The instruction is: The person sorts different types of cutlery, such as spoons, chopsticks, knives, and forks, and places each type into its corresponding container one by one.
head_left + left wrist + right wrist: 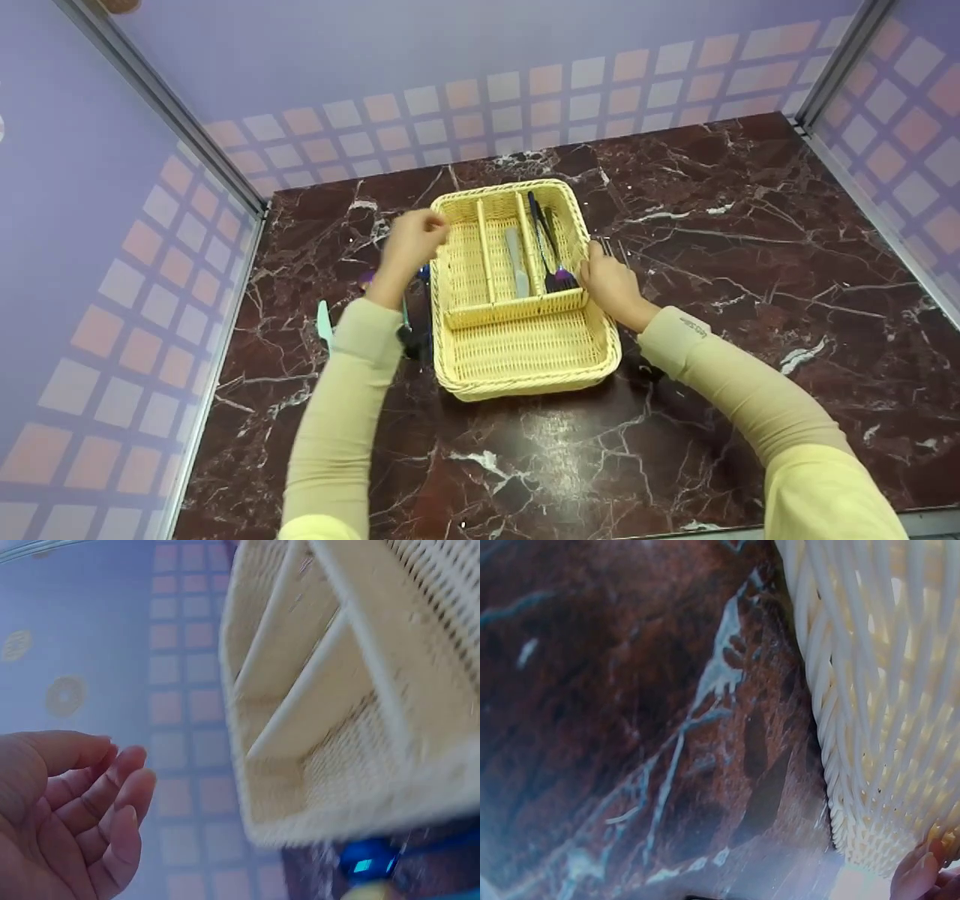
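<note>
A pale yellow woven cutlery basket (517, 382) with several compartments stands on the dark marble tabletop. My right hand (611, 285) grips its right rim; in the right wrist view only the fingertips (915, 876) show at the weave. Just over the left rim is my left hand (412, 244), its fingers loosely bent and holding nothing, as the left wrist view shows (82, 814). A grey-white knife (516, 262) lies in the middle compartment. Dark-handled cutlery (541, 240) lies in the right compartment, including a fork with purple on it (564, 279).
Left of the basket lies a mint-green knife (324, 322), with blue and purple cutlery partly hidden by the left arm. Metal tines (611, 247) show beyond the right hand. Tiled-pattern walls (465, 105) enclose the back and both sides.
</note>
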### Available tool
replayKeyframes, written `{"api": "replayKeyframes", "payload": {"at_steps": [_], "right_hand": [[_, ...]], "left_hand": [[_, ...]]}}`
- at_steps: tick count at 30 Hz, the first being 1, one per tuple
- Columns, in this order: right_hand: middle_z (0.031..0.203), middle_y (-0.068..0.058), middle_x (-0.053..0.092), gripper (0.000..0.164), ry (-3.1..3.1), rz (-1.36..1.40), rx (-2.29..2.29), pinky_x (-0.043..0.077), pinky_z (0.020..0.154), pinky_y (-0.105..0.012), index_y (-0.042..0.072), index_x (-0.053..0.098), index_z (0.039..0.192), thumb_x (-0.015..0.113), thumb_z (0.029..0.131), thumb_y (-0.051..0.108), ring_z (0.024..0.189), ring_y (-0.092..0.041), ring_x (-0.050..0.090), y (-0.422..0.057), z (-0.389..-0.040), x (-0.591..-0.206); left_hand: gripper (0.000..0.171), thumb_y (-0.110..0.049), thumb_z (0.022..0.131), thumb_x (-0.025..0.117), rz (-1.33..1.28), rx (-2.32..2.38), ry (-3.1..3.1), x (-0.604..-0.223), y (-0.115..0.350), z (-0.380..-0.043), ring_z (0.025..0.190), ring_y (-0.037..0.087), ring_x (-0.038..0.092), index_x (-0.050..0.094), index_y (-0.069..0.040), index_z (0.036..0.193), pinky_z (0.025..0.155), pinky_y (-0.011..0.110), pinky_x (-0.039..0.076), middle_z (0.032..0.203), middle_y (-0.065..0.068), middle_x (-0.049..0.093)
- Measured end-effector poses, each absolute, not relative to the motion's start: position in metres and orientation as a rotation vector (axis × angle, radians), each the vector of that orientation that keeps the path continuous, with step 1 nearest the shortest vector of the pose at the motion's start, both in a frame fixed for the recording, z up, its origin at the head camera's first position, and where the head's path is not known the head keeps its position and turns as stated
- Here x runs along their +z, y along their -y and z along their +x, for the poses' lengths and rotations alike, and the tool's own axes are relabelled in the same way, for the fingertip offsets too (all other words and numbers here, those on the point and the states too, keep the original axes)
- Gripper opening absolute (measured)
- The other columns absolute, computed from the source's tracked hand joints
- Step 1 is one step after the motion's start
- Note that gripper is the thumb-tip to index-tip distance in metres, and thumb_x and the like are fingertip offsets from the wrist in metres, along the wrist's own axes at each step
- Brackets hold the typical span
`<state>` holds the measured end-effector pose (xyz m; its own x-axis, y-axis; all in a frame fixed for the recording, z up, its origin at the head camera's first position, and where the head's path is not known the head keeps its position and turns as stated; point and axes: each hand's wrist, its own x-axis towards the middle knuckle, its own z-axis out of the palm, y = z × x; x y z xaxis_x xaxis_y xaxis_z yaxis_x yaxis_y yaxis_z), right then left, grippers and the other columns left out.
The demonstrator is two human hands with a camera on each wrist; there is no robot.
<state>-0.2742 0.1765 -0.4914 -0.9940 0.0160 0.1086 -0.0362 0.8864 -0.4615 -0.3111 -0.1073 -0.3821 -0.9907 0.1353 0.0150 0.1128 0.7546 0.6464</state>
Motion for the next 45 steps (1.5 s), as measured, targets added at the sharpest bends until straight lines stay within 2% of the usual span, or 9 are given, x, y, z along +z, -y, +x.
{"api": "replayKeyframes", "payload": {"at_steps": [5, 8, 10, 14, 17, 19, 27, 39, 45], "right_hand": [[0.08, -0.027, 0.061, 0.034, 2.954, 0.019, 0.724, 0.045, 0.059, -0.056, -0.001, 0.041, 0.12, 0.033, 0.096, 0.022, 0.071, -0.046, 0.06, -0.175, -0.275, -0.49], [0.078, -0.028, 0.061, 0.034, 2.942, 0.021, 0.718, 0.045, 0.058, -0.056, -0.002, 0.041, 0.121, 0.034, 0.096, 0.021, 0.069, -0.045, 0.06, -0.176, -0.275, -0.491], [0.077, -0.028, 0.06, 0.035, 2.931, 0.02, 0.714, 0.045, 0.058, -0.056, -0.002, 0.042, 0.121, 0.035, 0.096, 0.021, 0.068, -0.045, 0.06, -0.176, -0.274, -0.491], [0.078, -0.028, 0.06, 0.036, 2.926, 0.024, 0.718, 0.046, 0.059, -0.056, -0.003, 0.042, 0.122, 0.035, 0.095, 0.021, 0.068, -0.045, 0.06, -0.177, -0.273, -0.491], [0.079, -0.028, 0.06, 0.036, 2.927, 0.019, 0.725, 0.045, 0.059, -0.056, -0.002, 0.042, 0.121, 0.035, 0.095, 0.021, 0.07, -0.046, 0.06, -0.177, -0.274, -0.492], [0.079, -0.027, 0.061, 0.036, 2.925, 0.013, 0.728, 0.045, 0.06, -0.056, -0.002, 0.042, 0.121, 0.035, 0.095, 0.021, 0.07, -0.046, 0.06, -0.177, -0.274, -0.492], [0.078, -0.027, 0.061, 0.036, 2.926, 0.016, 0.73, 0.045, 0.058, -0.056, -0.002, 0.041, 0.122, 0.035, 0.095, 0.021, 0.068, -0.045, 0.059, -0.176, -0.274, -0.491], [0.079, -0.028, 0.061, 0.038, 2.925, 0.019, 0.719, 0.045, 0.057, -0.056, -0.003, 0.041, 0.125, 0.036, 0.096, 0.021, 0.068, -0.045, 0.06, -0.177, -0.273, -0.492], [0.079, -0.027, 0.061, 0.039, 2.932, 0.015, 0.724, 0.046, 0.058, -0.056, -0.003, 0.041, 0.125, 0.036, 0.096, 0.021, 0.068, -0.044, 0.06, -0.177, -0.273, -0.491]], "left_hand": [[0.019, -0.015, 0.087, 0.056, 0.045, 1.093, -3.114, -0.387, 0.171, -0.295, 0.063, 0.014, 0.057, 0.066, 0.0, 0.095, 0.061, 0.025, 0.047, 0.086, 0.014, 0.067], [0.017, -0.011, 0.086, 0.054, -0.141, 1.035, -3.173, -0.407, 0.206, -0.282, 0.066, 0.02, 0.058, 0.063, 0.001, 0.093, 0.063, 0.032, 0.046, 0.085, 0.016, 0.064], [0.019, -0.011, 0.085, 0.052, -0.256, 0.917, -3.156, -0.423, 0.225, -0.273, 0.078, 0.03, 0.06, 0.061, 0.001, 0.096, 0.07, 0.041, 0.046, 0.091, 0.019, 0.063], [0.035, -0.019, 0.087, 0.05, -0.413, 0.597, -2.991, -0.453, 0.251, -0.256, 0.097, 0.044, 0.056, 0.051, 0.005, 0.112, 0.079, 0.054, 0.044, 0.108, 0.028, 0.058], [0.055, -0.026, 0.089, 0.05, -0.453, 0.465, -2.877, -0.467, 0.263, -0.248, 0.103, 0.049, 0.052, 0.039, 0.014, 0.126, 0.083, 0.058, 0.042, 0.115, 0.036, 0.051], [0.061, -0.029, 0.088, 0.051, -0.473, 0.443, -2.83, -0.473, 0.266, -0.244, 0.101, 0.049, 0.053, 0.037, 0.017, 0.126, 0.082, 0.057, 0.043, 0.113, 0.037, 0.051], [0.028, -0.015, 0.082, 0.051, -0.446, 0.459, -2.821, -0.489, 0.263, -0.234, 0.07, 0.035, 0.059, 0.058, 0.011, 0.086, 0.057, 0.043, 0.047, 0.087, 0.029, 0.06], [0.025, -0.009, 0.078, 0.045, -0.461, 0.522, -2.834, -0.493, 0.261, -0.231, 0.072, 0.038, 0.059, 0.058, 0.012, 0.084, 0.061, 0.046, 0.047, 0.09, 0.033, 0.059], [0.011, -0.004, 0.076, 0.047, -0.41, 0.605, -2.854, -0.49, 0.269, -0.224, 0.059, 0.027, 0.049, 0.052, 0.005, 0.072, 0.054, 0.039, 0.044, 0.071, 0.022, 0.055]]}}
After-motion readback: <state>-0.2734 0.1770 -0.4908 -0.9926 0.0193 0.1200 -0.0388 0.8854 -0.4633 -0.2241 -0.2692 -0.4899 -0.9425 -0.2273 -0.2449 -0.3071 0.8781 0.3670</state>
